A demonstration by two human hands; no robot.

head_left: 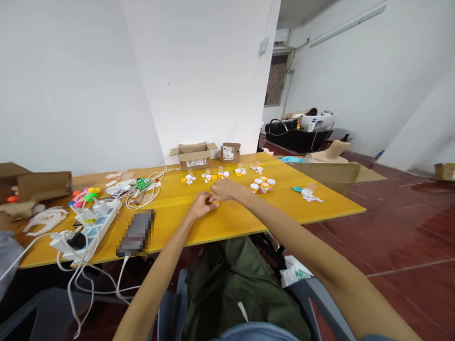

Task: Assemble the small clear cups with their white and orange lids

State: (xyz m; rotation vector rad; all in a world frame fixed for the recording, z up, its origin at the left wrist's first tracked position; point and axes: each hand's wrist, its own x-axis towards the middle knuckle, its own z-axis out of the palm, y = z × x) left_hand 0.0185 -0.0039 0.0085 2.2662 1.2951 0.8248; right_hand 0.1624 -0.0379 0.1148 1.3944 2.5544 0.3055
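At the middle of the yellow table, my left hand [202, 204] curls its fingers round a small orange-rimmed jar [215, 202], mostly covered by the hands. My right hand [224, 190] is closed over the top of the same jar, fingers bent down. Just beyond the hands lie small piles of white plastic parts [190, 180] with orange rings and clear cups. To the right of my hands stands a cluster of small jars with white tops and orange rims [263, 184]. Farther right, a teal ring [297, 189] lies beside white parts [311, 195] and a clear cup.
On the left of the yellow table [185, 226] are a phone [137, 232] with a cable, a power strip [103, 225] with tangled cords, and coloured balls [88, 195]. Open cardboard boxes [195, 156] stand at the back by the wall. Another large box [327, 172] sits beyond the right edge.
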